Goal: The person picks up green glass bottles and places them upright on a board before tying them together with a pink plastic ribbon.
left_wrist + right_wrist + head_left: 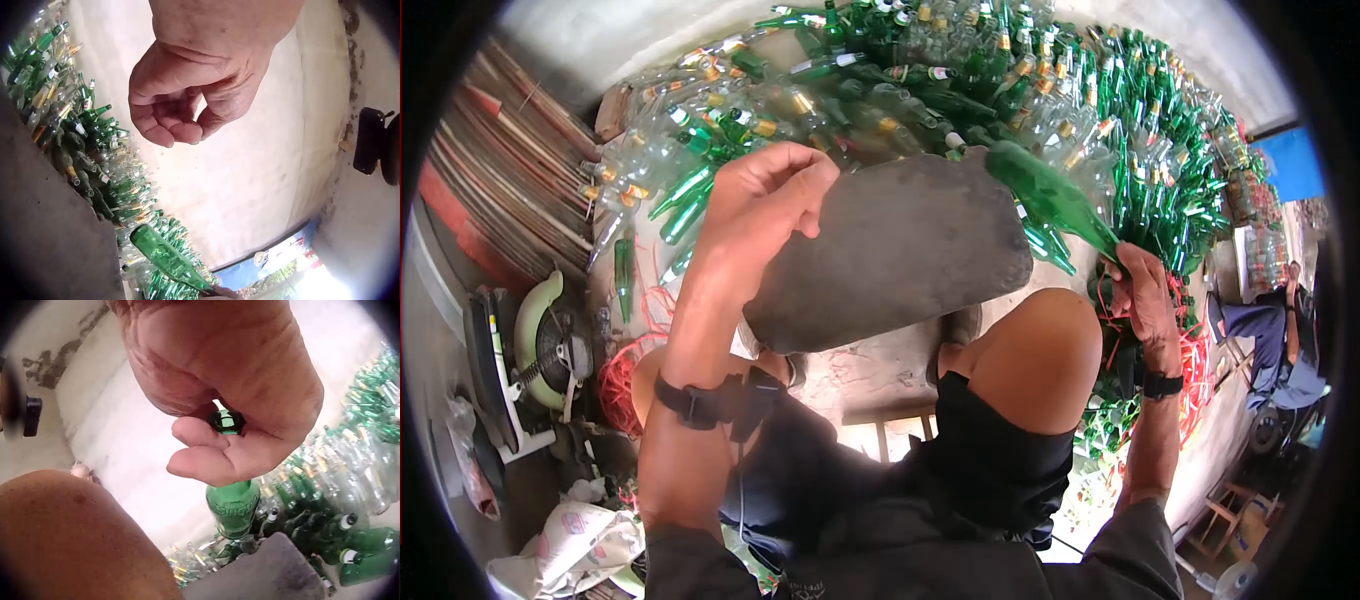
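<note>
Right hand has its fingers wrapped round a green bottle by the neck, base near the grey slab's far right corner. Left hand's loosely curled, fingers released, by its left edge.

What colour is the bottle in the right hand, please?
The bottle is green; the head view shows it best.

Green bottle, dark grey slab, red cords, black shorts.
</note>
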Demonstrator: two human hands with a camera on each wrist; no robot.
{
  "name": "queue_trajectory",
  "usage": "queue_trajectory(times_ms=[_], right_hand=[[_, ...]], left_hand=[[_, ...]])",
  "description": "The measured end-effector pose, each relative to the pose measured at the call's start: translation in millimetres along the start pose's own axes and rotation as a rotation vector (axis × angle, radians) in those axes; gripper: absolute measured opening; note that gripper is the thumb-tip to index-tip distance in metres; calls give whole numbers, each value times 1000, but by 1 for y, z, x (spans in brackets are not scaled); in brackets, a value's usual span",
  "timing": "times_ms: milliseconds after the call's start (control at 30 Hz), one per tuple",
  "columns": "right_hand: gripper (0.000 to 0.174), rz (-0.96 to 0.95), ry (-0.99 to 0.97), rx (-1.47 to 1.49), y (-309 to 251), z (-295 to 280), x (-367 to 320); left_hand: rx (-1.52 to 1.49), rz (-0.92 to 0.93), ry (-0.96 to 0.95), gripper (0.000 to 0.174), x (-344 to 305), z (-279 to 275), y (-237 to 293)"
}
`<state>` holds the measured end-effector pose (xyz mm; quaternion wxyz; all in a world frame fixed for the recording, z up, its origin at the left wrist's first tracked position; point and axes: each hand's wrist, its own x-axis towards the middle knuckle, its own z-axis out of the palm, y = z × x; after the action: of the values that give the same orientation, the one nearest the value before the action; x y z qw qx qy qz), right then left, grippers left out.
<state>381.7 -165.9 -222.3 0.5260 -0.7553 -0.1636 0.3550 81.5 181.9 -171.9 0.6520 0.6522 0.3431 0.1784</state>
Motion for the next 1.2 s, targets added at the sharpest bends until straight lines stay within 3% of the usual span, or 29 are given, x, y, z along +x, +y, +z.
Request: queue_trajectory(times_ms=[67, 233, 367, 433, 533, 733, 1200], right_hand=[[33, -16, -23, -21, -24, 24, 13], [38, -240, -225, -549, -81, 90, 47], [39, -319, -344, -787, -114, 147, 58], [39, -685, -316, -963, -114, 171, 66], [35, -735, -287, -1102, -126, 206, 66], [36, -952, -307, -1129, -115, 246, 82], [31, -994, -218, -1064, -116, 300, 84]], left_hand=[[-29, 15, 22, 16, -2, -5, 1], [-51, 27, 45, 19, -8, -20, 2], [-73, 67, 65, 20, -13, -31, 6], [-85, 83, 68, 20, -15, -35, 8], [-116, 101, 77, 20, -18, -41, 9], [-157, 129, 69, 19, -21, -48, 7], [-150, 135, 124, 21, -16, -44, 2]])
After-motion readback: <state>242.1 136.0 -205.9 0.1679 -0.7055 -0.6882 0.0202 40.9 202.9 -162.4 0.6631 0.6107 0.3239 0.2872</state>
